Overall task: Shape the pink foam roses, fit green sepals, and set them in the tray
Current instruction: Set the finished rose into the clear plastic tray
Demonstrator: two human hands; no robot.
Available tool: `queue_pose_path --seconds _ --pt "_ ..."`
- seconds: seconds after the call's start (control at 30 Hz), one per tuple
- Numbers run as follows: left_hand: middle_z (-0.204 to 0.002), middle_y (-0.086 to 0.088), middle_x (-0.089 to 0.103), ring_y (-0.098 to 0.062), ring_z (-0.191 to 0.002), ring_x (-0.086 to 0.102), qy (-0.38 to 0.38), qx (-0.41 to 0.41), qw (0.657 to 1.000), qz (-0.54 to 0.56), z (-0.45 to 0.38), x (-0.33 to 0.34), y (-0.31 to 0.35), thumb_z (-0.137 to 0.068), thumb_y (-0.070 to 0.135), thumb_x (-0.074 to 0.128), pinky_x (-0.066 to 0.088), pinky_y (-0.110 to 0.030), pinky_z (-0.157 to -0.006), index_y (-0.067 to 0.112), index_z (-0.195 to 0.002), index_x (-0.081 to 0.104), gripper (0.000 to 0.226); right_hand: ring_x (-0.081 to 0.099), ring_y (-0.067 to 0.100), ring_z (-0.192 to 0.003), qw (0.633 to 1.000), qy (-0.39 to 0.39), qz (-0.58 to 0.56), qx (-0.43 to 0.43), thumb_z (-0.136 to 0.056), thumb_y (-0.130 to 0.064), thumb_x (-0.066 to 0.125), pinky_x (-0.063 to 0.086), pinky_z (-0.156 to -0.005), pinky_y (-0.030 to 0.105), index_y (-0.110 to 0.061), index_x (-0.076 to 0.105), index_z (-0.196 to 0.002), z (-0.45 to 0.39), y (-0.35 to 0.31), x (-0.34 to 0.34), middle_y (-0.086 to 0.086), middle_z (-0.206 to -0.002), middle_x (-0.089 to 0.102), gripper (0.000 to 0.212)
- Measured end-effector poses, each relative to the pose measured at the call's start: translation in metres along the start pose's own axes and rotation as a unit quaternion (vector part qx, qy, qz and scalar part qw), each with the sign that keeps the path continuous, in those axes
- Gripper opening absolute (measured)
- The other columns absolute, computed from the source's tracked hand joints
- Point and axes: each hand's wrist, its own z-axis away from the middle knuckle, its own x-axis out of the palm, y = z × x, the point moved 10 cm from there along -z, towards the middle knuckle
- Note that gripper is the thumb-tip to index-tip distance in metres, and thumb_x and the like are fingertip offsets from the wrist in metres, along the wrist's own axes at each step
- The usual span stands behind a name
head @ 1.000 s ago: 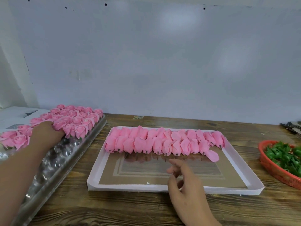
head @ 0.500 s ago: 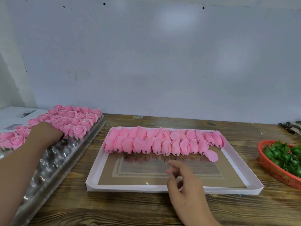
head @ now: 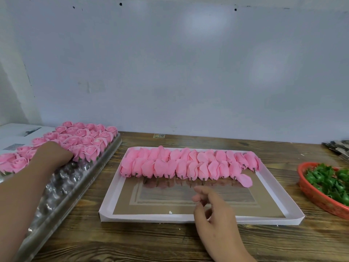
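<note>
My left hand rests on the front row of finished pink roses in the clear plastic dimpled tray at the left. Its fingers dip among the blooms and are hidden. My right hand hovers over the front edge of the white cardboard tray, its fingers loosely curled and holding nothing. Two rows of unshaped pink rose buds lie across the far half of that tray. A loose pink petal lies at their right end. Green sepals fill a red basket at the right.
Everything sits on a wooden table against a pale wall. Printed papers lie behind the clear tray at the far left. Dark tools lie at the far right edge behind the basket.
</note>
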Motion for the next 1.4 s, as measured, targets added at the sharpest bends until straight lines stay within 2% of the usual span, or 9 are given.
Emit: queue_pose_path --seconds 0.3,0.53,0.73,0.8,0.93,1.03,1.13,1.3,1.4 --pt "-0.059 -0.019 0.059 -0.026 -0.056 0.057 -0.013 -0.011 1.000 -0.009 0.003 -0.001 0.002 -0.082 0.006 0.070 0.041 -0.029 -0.051 -0.006 -0.066 0.061 0.022 0.060 0.008 -0.075 1.000 -0.010 0.007 0.006 -0.088 -0.009 0.061 0.044 -0.061 0.011 -0.049 0.052 -0.107 0.000 -0.001 0.001 -0.027 -0.104 0.060 0.046" --pt "-0.063 -0.012 0.057 -0.023 -0.064 0.054 -0.044 0.044 0.997 -0.048 0.020 0.001 0.018 -0.090 0.010 0.064 0.037 -0.029 -0.059 -0.004 -0.069 0.066 0.025 0.057 0.009 -0.066 1.000 -0.009 -0.009 0.014 -0.089 -0.006 0.058 0.043 -0.060 0.011 -0.047 0.053 -0.106 0.000 -0.002 -0.001 -0.028 -0.101 0.060 0.045" --pt "-0.079 -0.016 0.069 -0.027 -0.075 0.066 -0.082 0.045 0.991 -0.098 0.053 -0.016 0.024 -0.086 0.010 0.069 0.055 -0.034 -0.072 0.001 -0.087 0.071 0.009 0.058 0.010 -0.065 1.000 -0.022 -0.011 0.011 -0.090 -0.007 0.056 0.045 -0.062 0.013 -0.047 0.053 -0.106 0.000 -0.005 0.001 -0.027 -0.100 0.061 0.044" --pt "-0.075 -0.012 0.066 -0.025 -0.071 0.064 -0.040 0.060 0.985 -0.154 0.069 -0.033 0.034 -0.088 0.016 0.065 0.057 -0.037 -0.075 0.005 -0.084 0.067 0.012 0.057 0.008 -0.064 1.000 -0.019 -0.011 0.013 -0.089 -0.006 0.056 0.045 -0.062 0.012 -0.046 0.054 -0.105 0.000 -0.005 0.000 -0.028 -0.099 0.061 0.043" --pt "-0.093 -0.007 0.071 -0.025 -0.077 0.063 0.076 0.163 0.981 -0.076 0.142 -0.051 0.103 -0.094 0.023 0.056 0.055 -0.039 -0.074 0.014 -0.100 0.068 0.016 0.058 0.003 -0.071 0.999 -0.028 0.002 0.017 -0.091 -0.011 0.056 0.045 -0.064 0.012 -0.046 0.055 -0.099 -0.001 -0.003 0.000 -0.029 -0.097 0.062 0.036" --pt "-0.083 0.011 0.068 -0.011 -0.076 0.064 -0.028 0.292 0.955 0.044 0.227 -0.014 0.163 -0.095 0.025 0.057 0.055 -0.034 -0.073 0.030 -0.088 0.067 0.013 0.057 -0.002 -0.070 0.999 -0.022 0.030 0.009 -0.092 -0.017 0.056 0.041 -0.064 0.012 -0.039 0.062 -0.103 -0.002 -0.001 -0.003 -0.021 -0.085 0.066 0.026" --pt "-0.074 0.017 0.060 0.005 -0.068 0.056 -0.136 0.404 0.904 0.028 0.305 0.041 0.198 -0.098 0.042 0.050 0.047 -0.012 -0.066 0.034 -0.081 0.059 0.021 0.050 -0.005 -0.060 0.998 0.001 0.068 0.011 -0.091 -0.017 0.056 0.037 -0.061 0.015 -0.032 0.066 -0.102 -0.007 0.002 -0.012 -0.017 -0.081 0.065 0.020" --pt "-0.075 0.014 0.053 -0.001 -0.068 0.047 -0.116 0.483 0.868 0.002 0.341 0.076 0.199 -0.101 0.055 0.030 0.028 -0.015 -0.058 0.030 -0.079 0.054 0.041 0.057 0.002 -0.067 0.986 0.067 0.135 0.066 -0.087 -0.018 0.057 0.043 -0.061 0.029 -0.027 0.061 -0.084 -0.027 0.020 -0.058 -0.009 -0.076 0.064 0.010" --pt "-0.072 0.013 0.048 -0.004 -0.067 0.044 -0.093 0.506 0.857 0.006 0.341 0.077 0.192 -0.098 0.056 0.017 0.026 -0.017 -0.057 0.028 -0.077 0.052 0.049 0.064 0.020 -0.076 0.969 0.078 0.183 0.145 -0.087 -0.014 0.058 0.049 -0.066 0.033 -0.013 0.067 -0.096 -0.055 0.058 -0.098 0.005 -0.087 0.069 0.013"
